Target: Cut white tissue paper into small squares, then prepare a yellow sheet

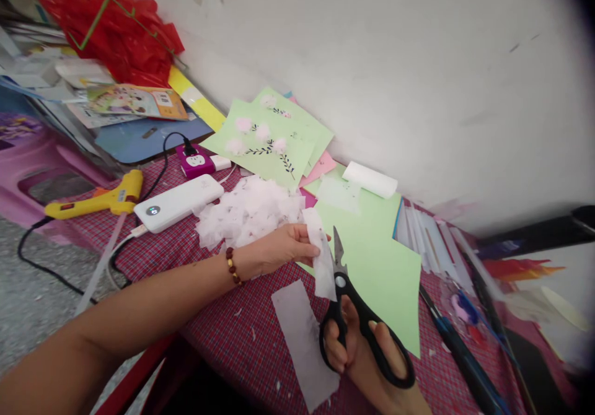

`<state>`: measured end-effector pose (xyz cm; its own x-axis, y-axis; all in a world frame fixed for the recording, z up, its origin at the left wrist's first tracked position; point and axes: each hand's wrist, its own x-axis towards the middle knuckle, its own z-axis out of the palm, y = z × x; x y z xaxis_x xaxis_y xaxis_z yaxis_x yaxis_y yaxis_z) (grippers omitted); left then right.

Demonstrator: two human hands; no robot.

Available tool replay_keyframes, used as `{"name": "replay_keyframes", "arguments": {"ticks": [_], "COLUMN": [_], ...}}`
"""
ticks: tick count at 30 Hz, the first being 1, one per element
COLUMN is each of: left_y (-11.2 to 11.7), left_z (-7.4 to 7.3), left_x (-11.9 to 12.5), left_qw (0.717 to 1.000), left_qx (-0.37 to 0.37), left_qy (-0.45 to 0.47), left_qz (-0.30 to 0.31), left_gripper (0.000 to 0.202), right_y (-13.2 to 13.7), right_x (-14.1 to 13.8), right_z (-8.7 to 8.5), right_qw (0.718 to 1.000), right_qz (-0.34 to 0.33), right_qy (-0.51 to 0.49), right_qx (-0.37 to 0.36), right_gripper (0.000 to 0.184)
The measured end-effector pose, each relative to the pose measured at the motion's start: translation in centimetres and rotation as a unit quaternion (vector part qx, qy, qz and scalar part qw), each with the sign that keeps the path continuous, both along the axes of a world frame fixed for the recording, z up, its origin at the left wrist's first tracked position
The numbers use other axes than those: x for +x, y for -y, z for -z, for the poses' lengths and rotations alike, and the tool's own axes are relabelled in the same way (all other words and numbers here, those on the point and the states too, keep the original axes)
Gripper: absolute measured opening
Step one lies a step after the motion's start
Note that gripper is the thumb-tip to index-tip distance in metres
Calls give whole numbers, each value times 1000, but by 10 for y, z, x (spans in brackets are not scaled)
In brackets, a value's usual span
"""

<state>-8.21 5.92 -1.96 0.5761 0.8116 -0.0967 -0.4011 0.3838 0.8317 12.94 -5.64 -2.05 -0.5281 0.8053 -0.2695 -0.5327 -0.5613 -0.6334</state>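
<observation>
Pinching tissue (324, 270) taut in my left hand (279, 251), I should snip straight with scissors (344, 291) my right hand (360, 359) grasps.

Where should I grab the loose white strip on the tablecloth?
Pinch the white strip at its near end, coming from the front edge of the table: it lies flat, and that end seems to reach the edge, clear of the scissors in the right hand.

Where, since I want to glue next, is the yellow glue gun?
The yellow glue gun lies at the left of the head view on the red checked cloth, just left of the white power bank.
</observation>
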Motion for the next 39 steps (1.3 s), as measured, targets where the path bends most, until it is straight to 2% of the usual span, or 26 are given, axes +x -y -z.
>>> {"name": "replay_keyframes", "arguments": {"ticks": [8, 11, 14, 16, 20, 26, 31, 35, 39], "left_y": [13, 12, 9, 7, 4, 3, 3, 5, 7], "left_z": [-2, -4, -4, -3, -5, -8, -7, -7, -6], "left_x": [10, 9, 8, 8, 9, 10, 11, 12, 15], "left_qw": [998, 993, 987, 987, 987, 986, 984, 986, 987], "left_qx": [-29, -79, -118, -119, -108, -107, -107, -108, -105], "left_qy": [5, 58, 105, 111, 89, 32, 14, 4, -10], "left_qz": [48, 59, 30, -6, -72, -126, -141, -128, -122], "left_gripper": [17, 24, 28, 31, 31, 26, 26, 28, 31], "right_y": [2, 4, 5, 5, 4, 4, 5, 3, 3], "right_x": [0, 2, 3, 3, 2, 2, 1, -2, -3], "right_z": [2, 4, 4, 3, 0, 0, 0, -4, -3], "right_qw": [1000, 999, 998, 998, 998, 998, 999, 1000, 1000], "right_qz": [21, 36, 44, 43, 38, 31, 28, 10, 23], "right_qy": [2, 17, 36, 48, 57, 50, 34, 20, 8], "right_qx": [-1, -9, -6, 1, 8, 6, 3, 1, -2], "right_gripper": [46, 48, 50, 50, 48, 46, 46, 47, 48]}}
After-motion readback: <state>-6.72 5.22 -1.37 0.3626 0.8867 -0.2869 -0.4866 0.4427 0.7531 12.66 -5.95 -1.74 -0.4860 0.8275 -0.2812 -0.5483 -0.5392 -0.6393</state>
